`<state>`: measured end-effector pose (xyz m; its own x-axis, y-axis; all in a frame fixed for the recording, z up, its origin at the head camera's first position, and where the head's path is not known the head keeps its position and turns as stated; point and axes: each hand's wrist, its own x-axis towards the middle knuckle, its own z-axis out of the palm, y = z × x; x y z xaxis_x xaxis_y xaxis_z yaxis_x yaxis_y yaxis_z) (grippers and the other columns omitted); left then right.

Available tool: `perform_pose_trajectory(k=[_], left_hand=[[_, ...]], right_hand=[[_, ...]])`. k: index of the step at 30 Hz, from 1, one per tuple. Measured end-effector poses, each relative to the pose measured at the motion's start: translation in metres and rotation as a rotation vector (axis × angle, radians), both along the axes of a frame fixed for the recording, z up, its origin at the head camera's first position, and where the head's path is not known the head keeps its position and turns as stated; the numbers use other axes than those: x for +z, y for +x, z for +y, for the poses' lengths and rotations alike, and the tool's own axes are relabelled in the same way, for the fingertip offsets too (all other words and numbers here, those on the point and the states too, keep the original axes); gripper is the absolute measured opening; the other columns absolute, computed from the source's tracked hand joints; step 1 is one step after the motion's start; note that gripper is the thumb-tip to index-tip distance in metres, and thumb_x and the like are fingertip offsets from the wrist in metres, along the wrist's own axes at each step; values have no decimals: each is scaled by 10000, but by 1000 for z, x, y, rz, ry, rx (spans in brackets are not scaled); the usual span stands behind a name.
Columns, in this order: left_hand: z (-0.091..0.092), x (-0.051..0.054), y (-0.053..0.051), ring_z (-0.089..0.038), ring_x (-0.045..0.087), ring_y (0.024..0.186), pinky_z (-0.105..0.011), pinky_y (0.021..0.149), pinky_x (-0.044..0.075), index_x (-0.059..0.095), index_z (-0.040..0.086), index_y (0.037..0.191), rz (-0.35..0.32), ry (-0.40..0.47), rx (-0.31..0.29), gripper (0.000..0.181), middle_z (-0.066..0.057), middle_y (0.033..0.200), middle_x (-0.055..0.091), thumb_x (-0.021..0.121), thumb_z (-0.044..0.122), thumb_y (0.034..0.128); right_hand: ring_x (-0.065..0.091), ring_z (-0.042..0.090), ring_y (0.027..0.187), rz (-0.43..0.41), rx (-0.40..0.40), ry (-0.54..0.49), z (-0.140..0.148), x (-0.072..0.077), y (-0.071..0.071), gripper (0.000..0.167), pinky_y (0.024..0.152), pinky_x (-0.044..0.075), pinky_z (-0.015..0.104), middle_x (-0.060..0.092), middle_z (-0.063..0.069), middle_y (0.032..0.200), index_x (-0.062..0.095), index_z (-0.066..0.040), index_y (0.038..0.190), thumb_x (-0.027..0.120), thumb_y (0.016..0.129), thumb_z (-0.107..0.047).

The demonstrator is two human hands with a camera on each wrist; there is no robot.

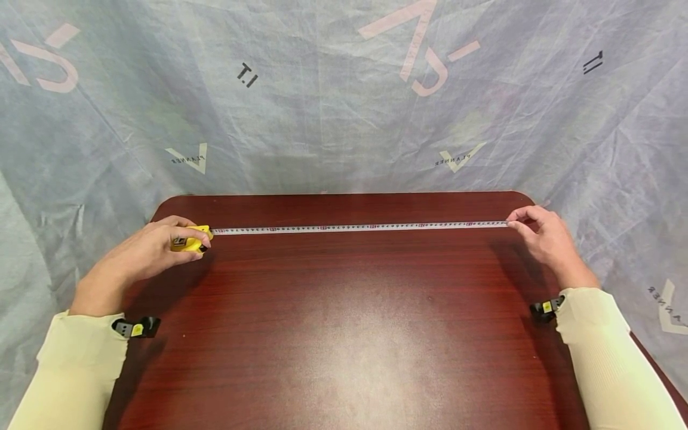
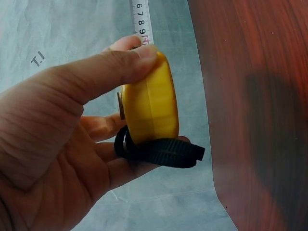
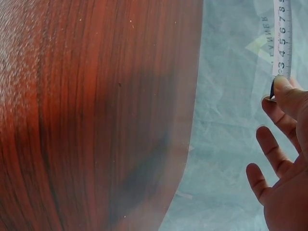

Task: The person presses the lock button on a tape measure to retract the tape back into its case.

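A yellow tape measure [image 1: 192, 240] is gripped in my left hand [image 1: 158, 242], at the left of the head view. Its white blade [image 1: 349, 227] runs out straight to the right, numbers facing up, held above the tabletop. Thumb and index finger of my right hand [image 1: 549, 239] pinch the blade's free end. In the left wrist view the yellow case [image 2: 154, 106] shows edge-on, with a black strap [image 2: 168, 153] hanging below it. The right wrist view shows the end of the blade [image 3: 283, 43] between thumb and fingertip, the other fingers spread loosely.
Below the hands lies a dark red wooden table [image 1: 344, 322] with rounded far corners. Grey printed sheeting [image 1: 322, 107] hangs behind it and at both sides. Each wrist carries a small black camera, the left one [image 1: 142, 327] and the right one [image 1: 545, 309].
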<state>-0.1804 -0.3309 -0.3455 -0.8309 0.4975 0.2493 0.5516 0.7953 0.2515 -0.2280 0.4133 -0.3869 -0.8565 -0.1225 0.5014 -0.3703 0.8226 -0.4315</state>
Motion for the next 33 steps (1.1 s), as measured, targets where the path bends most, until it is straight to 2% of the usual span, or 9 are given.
perform_pose_trajectory(k=[6, 12, 17, 21, 28, 33], left_hand=[[0, -1, -1, -237, 609, 972, -334, 701, 490, 780, 279, 1018, -1, 11, -2, 356, -71, 1155, 633, 900, 45, 779], [0, -1, 1, -240, 599, 981, -343, 714, 486, 787, 264, 1036, -11, 9, 2, 352, -68, 1162, 631, 892, 39, 786], [0, 2, 2, -245, 602, 1031, -404, 771, 487, 775, 278, 1097, -66, 9, 34, 373, -57, 1210, 620, 871, 50, 818], [0, 3, 3, -272, 601, 1080, -444, 805, 479, 764, 277, 1153, -98, 13, 52, 389, -73, 1242, 608, 857, 63, 841], [0, 3, 3, -246, 592, 1096, -412, 814, 467, 759, 287, 1167, -84, 14, 47, 402, -52, 1247, 615, 862, 77, 841], [0, 2, 3, -261, 600, 1096, -441, 821, 469, 757, 276, 1183, -88, 14, 47, 404, -63, 1250, 614, 861, 82, 844]], right_hand=[[490, -166, 762, 26, 29, -15, 0, -3, -1, 113, 723, 377, 158, 692, 152, 936, 724, -35, 953, 760, 894, 54], [481, -153, 771, 8, 8, -8, 1, -4, -1, 92, 730, 377, 193, 691, 141, 952, 722, -51, 956, 757, 913, 22], [484, -168, 746, 7, 12, -5, 1, -5, 0, 88, 719, 399, 225, 691, 144, 941, 720, -53, 959, 754, 918, 17], [497, -163, 730, 10, 24, -18, 1, -5, 0, 92, 708, 400, 198, 684, 150, 924, 719, -48, 956, 752, 915, 28], [501, -161, 714, 15, 27, -26, 2, -5, -1, 97, 698, 383, 166, 679, 142, 902, 720, -48, 945, 756, 907, 33], [494, -180, 735, 22, 33, -29, 2, -5, -1, 99, 709, 385, 169, 678, 138, 910, 719, -47, 943, 755, 905, 37]])
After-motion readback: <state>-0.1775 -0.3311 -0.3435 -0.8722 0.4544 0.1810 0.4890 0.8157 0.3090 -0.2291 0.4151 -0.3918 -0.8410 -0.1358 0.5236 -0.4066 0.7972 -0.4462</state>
